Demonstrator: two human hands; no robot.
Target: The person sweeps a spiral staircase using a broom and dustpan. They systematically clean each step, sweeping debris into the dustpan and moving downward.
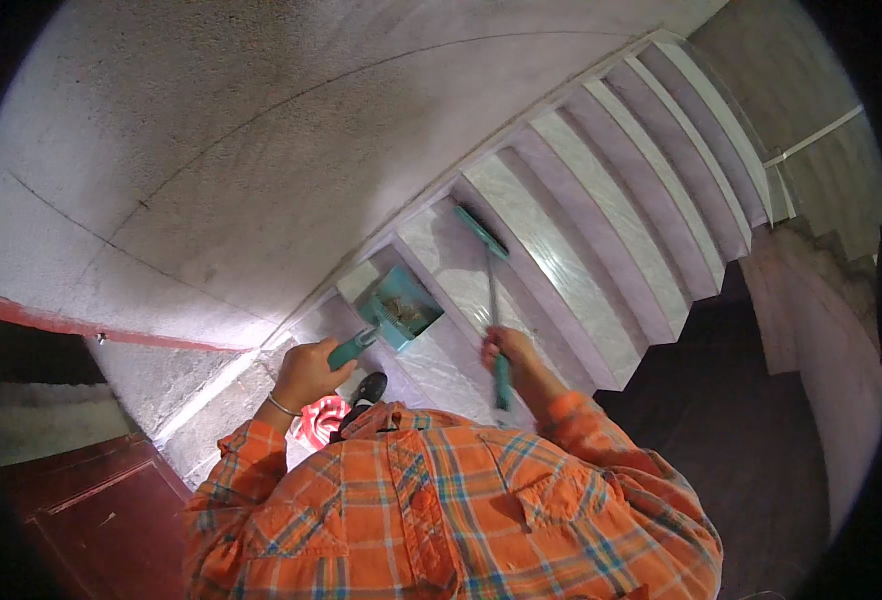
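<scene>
My left hand grips the handle of a green plastic dustpan, which is over the stair tread just ahead of me. Some brownish debris lies in the pan. In my right hand is the green grip of a long-handled brush with a thin grey stick. Its green head lies against the step above the dustpan, the dark bristles facing the riser. Whether the bristles touch the tread cannot be told.
Marble stairs climb to the upper right along a rough plastered wall. Their right side drops off to a dark lower area. A black shoe and a red-and-white checked cloth show below. A dark red door is at lower left.
</scene>
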